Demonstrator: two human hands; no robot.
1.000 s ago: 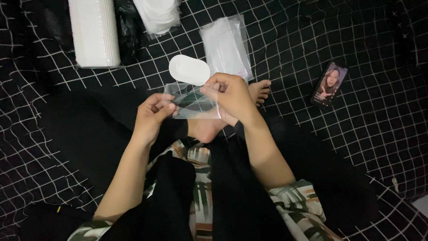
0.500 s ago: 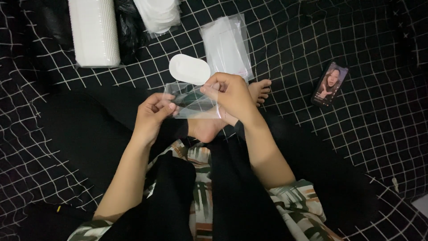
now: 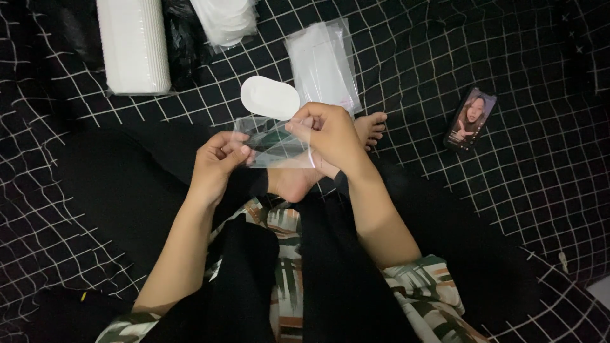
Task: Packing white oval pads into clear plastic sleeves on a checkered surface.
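So we're sitting cross-legged on the black grid blanket (image 3: 521,165), and both hands are on one clear sleeve (image 3: 274,143). Our left hand (image 3: 216,162) pinches its left edge with the fingertips closed tight on the plastic, and our right hand (image 3: 330,136) pinches the top right corner between thumb and forefinger, so neither hand is free. The sleeve sits stretched between the two grips, long axis running left to right, held above our feet (image 3: 298,178) and tipped a bit up toward the right hand. The white oval pad (image 3: 270,97) lies flat on the blanket just beyond the sleeve's upper edge, its near side looking tucked behind the plastic, though we can't tell if they're touching. It sits between the two hands, a touch closer to the right one, with its long axis roughly parallel to the sleeve's. Further out are the sleeve stack (image 3: 321,63), a pad pile (image 3: 225,19) and a white block (image 3: 133,44), and a phone (image 3: 470,119) lies well off to the right.
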